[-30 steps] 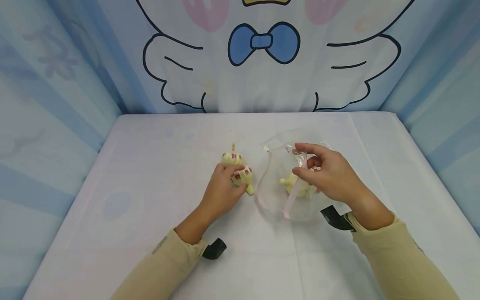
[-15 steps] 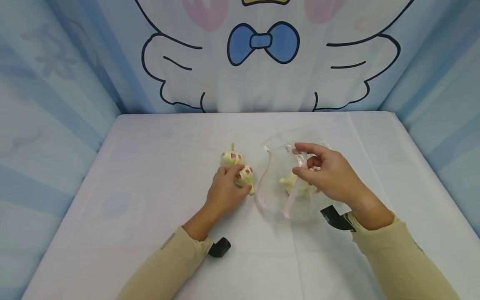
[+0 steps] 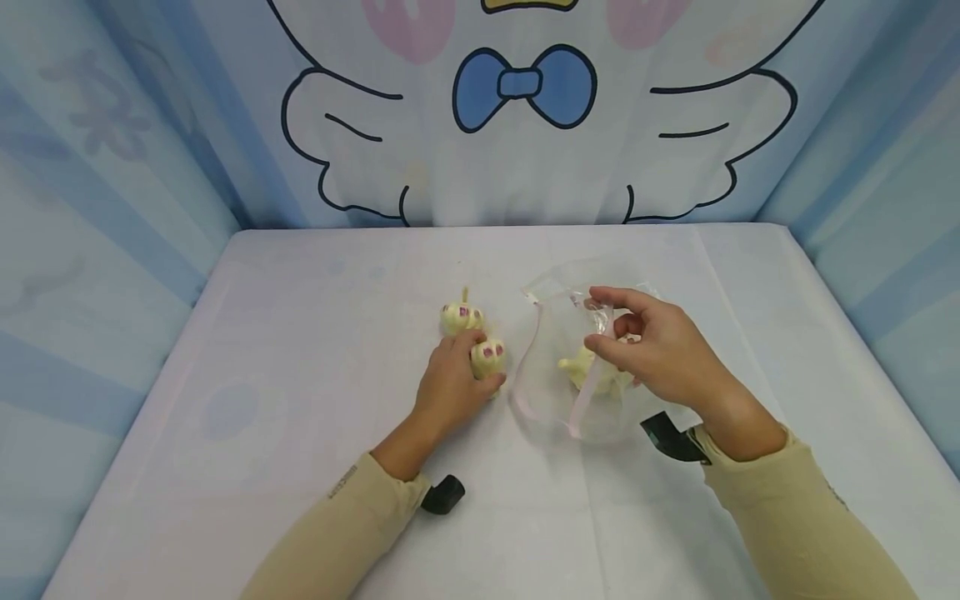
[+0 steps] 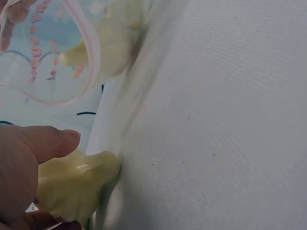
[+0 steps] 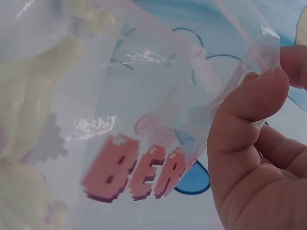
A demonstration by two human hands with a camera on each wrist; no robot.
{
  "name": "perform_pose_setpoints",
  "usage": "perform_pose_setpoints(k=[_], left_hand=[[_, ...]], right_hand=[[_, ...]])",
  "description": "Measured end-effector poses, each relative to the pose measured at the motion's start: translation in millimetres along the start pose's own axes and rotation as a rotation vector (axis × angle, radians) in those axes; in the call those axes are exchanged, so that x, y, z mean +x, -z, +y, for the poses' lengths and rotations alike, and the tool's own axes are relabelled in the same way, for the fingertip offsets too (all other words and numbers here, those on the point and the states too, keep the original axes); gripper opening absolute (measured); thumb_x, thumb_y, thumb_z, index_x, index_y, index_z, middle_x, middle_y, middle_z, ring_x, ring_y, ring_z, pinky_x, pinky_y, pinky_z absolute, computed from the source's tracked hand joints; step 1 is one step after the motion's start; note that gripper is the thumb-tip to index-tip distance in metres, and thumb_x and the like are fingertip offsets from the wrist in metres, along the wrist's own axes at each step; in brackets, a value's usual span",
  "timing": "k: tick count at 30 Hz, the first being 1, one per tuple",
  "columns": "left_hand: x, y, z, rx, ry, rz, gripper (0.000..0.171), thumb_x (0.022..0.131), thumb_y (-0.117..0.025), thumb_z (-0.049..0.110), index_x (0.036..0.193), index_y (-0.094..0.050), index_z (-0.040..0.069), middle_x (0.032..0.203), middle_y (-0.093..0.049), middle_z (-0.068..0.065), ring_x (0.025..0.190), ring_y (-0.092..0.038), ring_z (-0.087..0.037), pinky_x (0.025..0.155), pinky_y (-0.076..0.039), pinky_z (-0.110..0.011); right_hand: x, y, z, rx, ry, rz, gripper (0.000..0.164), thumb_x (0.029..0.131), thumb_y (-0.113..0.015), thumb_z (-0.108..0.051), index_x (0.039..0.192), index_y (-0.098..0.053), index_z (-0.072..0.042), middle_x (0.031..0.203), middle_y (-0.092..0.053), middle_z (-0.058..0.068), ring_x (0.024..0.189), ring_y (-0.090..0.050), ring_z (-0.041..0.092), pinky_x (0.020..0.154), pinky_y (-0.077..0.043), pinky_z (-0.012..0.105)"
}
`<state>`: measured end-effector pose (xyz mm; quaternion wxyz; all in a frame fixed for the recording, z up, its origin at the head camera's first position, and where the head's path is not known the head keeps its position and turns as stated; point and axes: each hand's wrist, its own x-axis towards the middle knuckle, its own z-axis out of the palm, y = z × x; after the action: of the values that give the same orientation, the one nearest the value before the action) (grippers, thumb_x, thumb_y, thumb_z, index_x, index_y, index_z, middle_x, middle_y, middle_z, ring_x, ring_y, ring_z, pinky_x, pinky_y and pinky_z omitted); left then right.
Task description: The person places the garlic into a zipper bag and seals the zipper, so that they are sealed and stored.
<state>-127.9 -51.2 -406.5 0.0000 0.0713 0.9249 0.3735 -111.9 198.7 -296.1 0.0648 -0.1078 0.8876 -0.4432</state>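
Observation:
My left hand [image 3: 452, 379] holds a pale yellow, garlic-shaped bulb [image 3: 489, 357] with purple-pink patches, fingers on its far side and thumb on its near side. In the left wrist view the same bulb [image 4: 76, 184] shows its blunt stem end, close over the cloth. A similar bulb [image 3: 461, 318] lies just beyond it, its thin stem pointing away. My right hand [image 3: 667, 350] pinches the rim of a clear plastic bag [image 5: 112, 167] between thumb and fingers, its pink-edged mouth spread toward the left. Several pale yellow bulbs [image 5: 24, 96] are inside the bag, partly hidden by my right hand in the head view.
A white cloth-covered table [image 3: 285, 467] lies under everything. Behind it hangs a curtain [image 3: 525, 167] with a cartoon print and a blue bow. Blue and white curtains [image 3: 97, 292] also stand along the sides.
My left hand has shifted slightly right and closed around the nearer bulb, which has turned so its stem end is now mostly hidden. The right hand and bag have stayed put.

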Motion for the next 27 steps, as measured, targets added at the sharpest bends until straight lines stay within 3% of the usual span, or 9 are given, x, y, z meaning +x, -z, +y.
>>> perform_pose_setpoints(k=[8,14,18,27], left_hand=[[-0.5,0.8,-0.5,0.027,-0.074,0.001,0.045,0.080,-0.081,0.009,0.118,-0.059,0.004,0.113,-0.062,-0.016,0.105,-0.058,-0.036,0.091,-0.047,-0.048],[-4.4,2.6,1.5,0.074,0.000,-0.055,0.045,0.085,-0.080,0.013,0.126,-0.060,0.012,0.127,-0.053,-0.023,0.109,-0.058,-0.037,0.088,-0.050,-0.049],[-6.7,4.4,-0.6,0.116,0.037,-0.101,0.052,0.086,-0.078,0.011,0.134,-0.057,0.019,0.128,-0.050,-0.023,0.105,-0.060,-0.038,0.083,-0.051,-0.050],[-9.0,15.1,-12.6,0.162,-0.020,-0.166,0.072,0.086,-0.068,-0.003,0.150,-0.044,0.019,0.116,-0.059,-0.022,0.100,-0.062,-0.037,0.083,-0.051,-0.049]], right_hand=[[-1,1,1,0.008,0.003,0.003,0.062,0.093,-0.073,-0.019,0.148,-0.047,-0.005,0.087,-0.057,0.010,0.063,-0.051,0.017,0.048,-0.050,0.031],[-1,1,1,0.012,0.006,0.003,0.060,0.093,-0.072,-0.019,0.147,-0.048,-0.006,0.087,-0.057,0.011,0.063,-0.051,0.018,0.048,-0.050,0.031],[-1,0,0,0.011,0.004,0.003,0.060,0.093,-0.072,-0.019,0.147,-0.048,-0.006,0.087,-0.057,0.011,0.063,-0.051,0.018,0.048,-0.050,0.031],[1,-1,1,0.011,0.008,0.000,0.060,0.094,-0.072,-0.020,0.147,-0.048,-0.006,0.087,-0.058,0.011,0.063,-0.051,0.018,0.047,-0.050,0.032]])
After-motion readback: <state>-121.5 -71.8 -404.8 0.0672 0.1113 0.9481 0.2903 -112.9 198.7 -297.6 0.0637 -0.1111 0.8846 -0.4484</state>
